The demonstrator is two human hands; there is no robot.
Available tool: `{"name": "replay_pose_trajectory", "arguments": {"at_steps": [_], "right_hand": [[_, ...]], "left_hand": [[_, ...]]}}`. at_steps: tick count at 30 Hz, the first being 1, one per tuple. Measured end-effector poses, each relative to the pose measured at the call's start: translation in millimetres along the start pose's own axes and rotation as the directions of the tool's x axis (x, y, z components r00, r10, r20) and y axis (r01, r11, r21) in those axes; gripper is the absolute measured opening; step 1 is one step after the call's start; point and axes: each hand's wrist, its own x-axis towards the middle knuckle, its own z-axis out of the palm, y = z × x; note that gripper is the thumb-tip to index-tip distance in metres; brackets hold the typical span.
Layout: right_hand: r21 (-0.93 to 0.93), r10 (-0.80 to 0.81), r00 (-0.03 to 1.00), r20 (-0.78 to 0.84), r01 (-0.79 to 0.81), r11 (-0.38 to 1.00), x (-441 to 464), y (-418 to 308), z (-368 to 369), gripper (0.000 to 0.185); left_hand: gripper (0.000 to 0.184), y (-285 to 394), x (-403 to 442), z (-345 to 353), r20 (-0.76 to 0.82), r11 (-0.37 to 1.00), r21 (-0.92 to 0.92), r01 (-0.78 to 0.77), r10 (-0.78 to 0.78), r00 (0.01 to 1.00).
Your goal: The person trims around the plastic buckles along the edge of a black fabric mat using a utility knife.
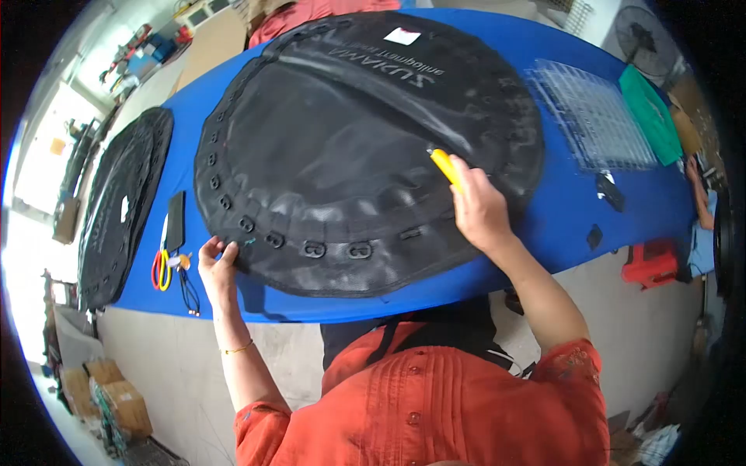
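Note:
A large round black trampoline mat (326,140) lies on the blue-covered table, metal V-rings (315,249) sewn along its edge and a raised fold across it. At its near left rim, my left hand (217,260) is closed on the mat's edge, thumb and fingers pinching beside a small greenish thread (249,241). My right hand (482,206) is wrapped round a slim yellow-handled tool (446,167) with a small greyish tip; its exact kind is unclear. The tool is over the right part of the mat, pointing up and left.
Left on the table (148,291) are another black mat (116,202), scissors (161,268) and a dark phone-like slab (176,220). A wire rack (594,116) and green sheet (651,116) occupy the right. A red stool-like object (650,264) stands beyond, near a partly visible person (702,210).

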Motion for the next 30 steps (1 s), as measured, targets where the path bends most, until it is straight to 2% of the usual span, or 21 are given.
{"name": "replay_pose_trajectory", "arguments": {"at_steps": [5,6,9,11,15,19,22,23,25,26,27,29,30], "right_hand": [[-0.063,-0.085,0.996,0.026,0.086,0.994,-11,-5,-3,0.054],[-0.082,-0.099,0.995,0.028,0.101,0.992,-12,-2,0,0.055],[-0.133,-0.101,0.992,0.074,0.110,0.985,-12,0,2,0.058],[-0.193,-0.113,0.988,0.105,0.132,0.972,-12,0,0,0.059],[-0.193,-0.115,0.987,0.113,0.136,0.972,-14,1,0,0.059],[-0.151,-0.069,0.988,0.138,0.089,0.985,-13,-2,-3,0.059],[-0.107,-0.116,0.991,0.072,0.123,0.987,-15,0,-3,0.059],[-0.092,-0.105,0.993,0.062,0.110,0.990,-15,-2,-3,0.059],[-0.059,-0.090,0.995,0.038,0.092,0.994,-19,-6,5,0.058],[-0.059,-0.085,0.996,0.034,0.087,0.994,-19,-6,6,0.058],[-0.057,-0.082,0.996,0.037,0.084,0.995,-19,-7,6,0.058],[-0.036,-0.084,0.996,0.022,0.084,0.996,-19,-8,7,0.057],[-0.040,-0.093,0.996,0.008,0.093,0.995,-20,-7,8,0.057]], "left_hand": [[0.057,-31,-3,2,-0.080,0.993,0.017,-0.120,0.121,0.989],[0.057,-54,9,0,-0.080,0.990,-0.059,-0.125,0.120,0.990],[0.059,-55,4,9,-0.100,0.988,-0.104,-0.111,0.100,0.990],[0.061,-49,-6,15,-0.178,0.965,-0.259,-0.042,-0.005,0.984],[0.056,-63,-11,10,-0.155,0.927,-0.375,-0.029,-0.032,0.987],[0.057,-40,-21,5,-0.155,0.961,-0.277,-0.028,-0.016,0.988],[0.056,-46,-21,-3,-0.138,0.978,-0.202,-0.044,0.016,0.990],[0.057,-47,-25,-9,-0.131,0.976,-0.219,0.008,-0.037,0.991],[0.055,-34,-37,-17,-0.079,0.982,-0.167,0.090,-0.105,0.991],[0.046,-28,-41,-21,-0.036,0.988,-0.120,0.100,-0.105,0.994],[0.046,-18,-45,-24,-0.031,0.988,-0.119,0.098,-0.102,0.994],[0.039,-2,-49,-27,0.091,0.988,0.060,0.141,-0.146,0.985],[0.038,-7,-45,-27,0.116,0.993,0.069,0.097,-0.105,0.988]]}}
